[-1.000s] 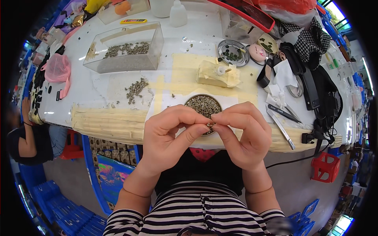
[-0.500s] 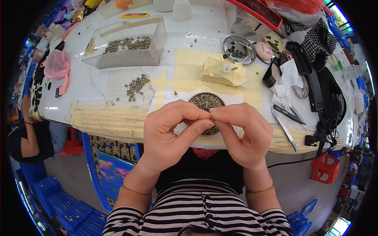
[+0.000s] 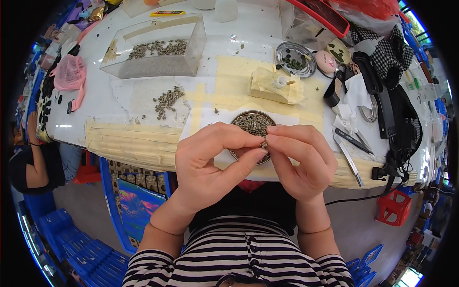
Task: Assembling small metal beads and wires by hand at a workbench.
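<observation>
My left hand (image 3: 213,162) and my right hand (image 3: 301,160) meet at their fingertips over the table's near edge. Between thumbs and forefingers they pinch one small brownish metal part (image 3: 263,143). Just beyond the fingers stands a round metal dish (image 3: 252,123) full of the same small grey-brown parts, set on a white sheet (image 3: 215,117). My hands cover the dish's near half.
A loose heap of small parts (image 3: 168,100) lies left of the dish. A clear plastic box (image 3: 155,48) holds more. A taped yellow block (image 3: 275,86), a second metal dish (image 3: 295,59), tweezers (image 3: 349,153), black straps (image 3: 389,119) and a pink mesh pouch (image 3: 69,76) lie around. Another person's arm (image 3: 33,158) is at far left.
The camera view shifted slightly, so the table sits a little lower in frame. My hands stay together on the small part, fingers working it a little.
</observation>
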`<state>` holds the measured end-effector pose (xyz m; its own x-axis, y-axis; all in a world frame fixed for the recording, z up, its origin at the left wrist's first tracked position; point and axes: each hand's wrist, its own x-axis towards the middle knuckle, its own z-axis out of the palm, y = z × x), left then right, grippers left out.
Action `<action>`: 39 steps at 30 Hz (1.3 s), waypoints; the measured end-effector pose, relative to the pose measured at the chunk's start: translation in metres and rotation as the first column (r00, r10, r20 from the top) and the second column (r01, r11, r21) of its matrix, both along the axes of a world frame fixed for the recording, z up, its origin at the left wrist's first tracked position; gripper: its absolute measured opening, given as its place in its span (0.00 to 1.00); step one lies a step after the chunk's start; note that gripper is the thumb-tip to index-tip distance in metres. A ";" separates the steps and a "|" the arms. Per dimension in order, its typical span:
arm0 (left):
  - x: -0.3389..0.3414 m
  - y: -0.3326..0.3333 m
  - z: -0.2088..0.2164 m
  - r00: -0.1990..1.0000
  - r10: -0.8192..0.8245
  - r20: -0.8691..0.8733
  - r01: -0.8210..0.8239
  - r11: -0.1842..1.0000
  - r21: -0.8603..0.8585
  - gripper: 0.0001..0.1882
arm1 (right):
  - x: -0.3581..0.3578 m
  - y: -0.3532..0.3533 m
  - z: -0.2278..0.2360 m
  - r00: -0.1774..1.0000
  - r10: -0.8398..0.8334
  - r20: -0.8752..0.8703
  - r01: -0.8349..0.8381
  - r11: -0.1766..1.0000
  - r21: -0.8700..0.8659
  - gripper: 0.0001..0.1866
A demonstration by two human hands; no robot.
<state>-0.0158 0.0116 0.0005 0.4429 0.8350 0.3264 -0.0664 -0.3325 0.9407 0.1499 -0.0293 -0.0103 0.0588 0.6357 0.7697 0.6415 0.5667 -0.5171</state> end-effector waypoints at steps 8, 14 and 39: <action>0.001 0.001 -0.003 1.000 0.027 -0.003 -0.027 0.998 0.051 0.09 | -0.002 0.001 -0.002 1.000 -0.023 0.004 0.023 1.000 0.014 0.12; 0.002 0.001 -0.004 0.998 0.054 -0.023 -0.051 0.991 0.122 0.10 | -0.002 0.001 -0.002 1.000 -0.024 -0.015 0.024 1.000 0.000 0.12; 0.010 0.001 -0.015 0.972 0.015 0.235 -0.013 1.000 -0.007 0.09 | -0.003 0.000 0.000 0.996 0.029 -0.088 -0.031 0.999 -0.022 0.14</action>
